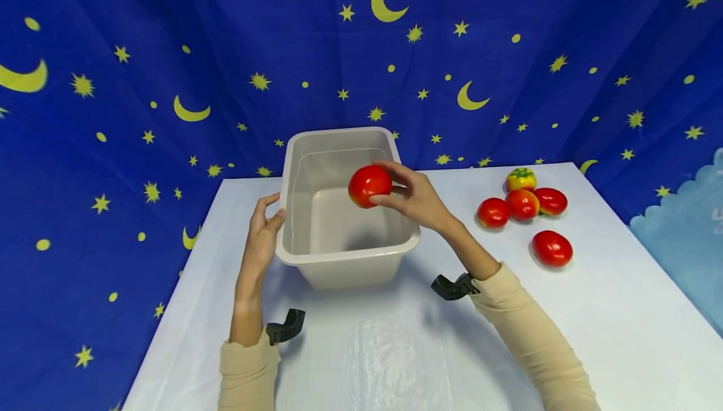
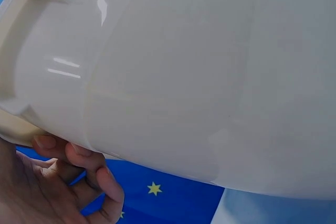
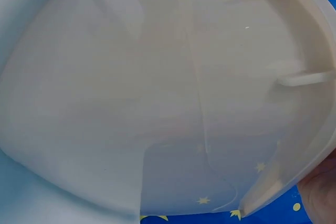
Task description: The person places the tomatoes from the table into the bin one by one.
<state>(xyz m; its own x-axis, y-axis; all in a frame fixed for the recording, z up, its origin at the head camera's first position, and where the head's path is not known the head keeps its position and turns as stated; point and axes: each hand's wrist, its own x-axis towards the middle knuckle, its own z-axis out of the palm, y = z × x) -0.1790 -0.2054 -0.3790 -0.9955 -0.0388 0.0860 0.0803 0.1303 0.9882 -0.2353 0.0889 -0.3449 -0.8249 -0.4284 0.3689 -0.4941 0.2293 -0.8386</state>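
Left hand (image 1: 261, 241), left of center: grip closed on the left rim of the gray bin (image 1: 350, 270), thumb on the rim, fingertips under it in the left wrist view. Bin mid-frame, mouth up; can't tell if its base sits flat. Risk: a one-sided hold may let it tip or slide if the left hand pulls or the right side gets knocked. Red tomato (image 1: 367, 186) over the bin's mouth, right of its middle, pinched between thumb and fingers of the right hand (image 1: 420, 201). Looks glossy, so it could slip; an early or high release could make it bounce off the bin floor. The right wrist view shows bin wall, not the tomato.

Around: starry curtain (image 1: 310, 41) behind, just beyond the bin; little room to push back. Black wrist mount (image 1: 452, 287) near the bin's front right corner; could snag if the arm drops. Bin's right rim lies below the right wrist, in the way of a low reach. Right of frame, on the white counter (image 1: 610, 298): yellow-green tomato (image 1: 521, 179) with three red ones close by, loose red tomato (image 1: 552, 249) nearer; a sleeve brush could roll them.
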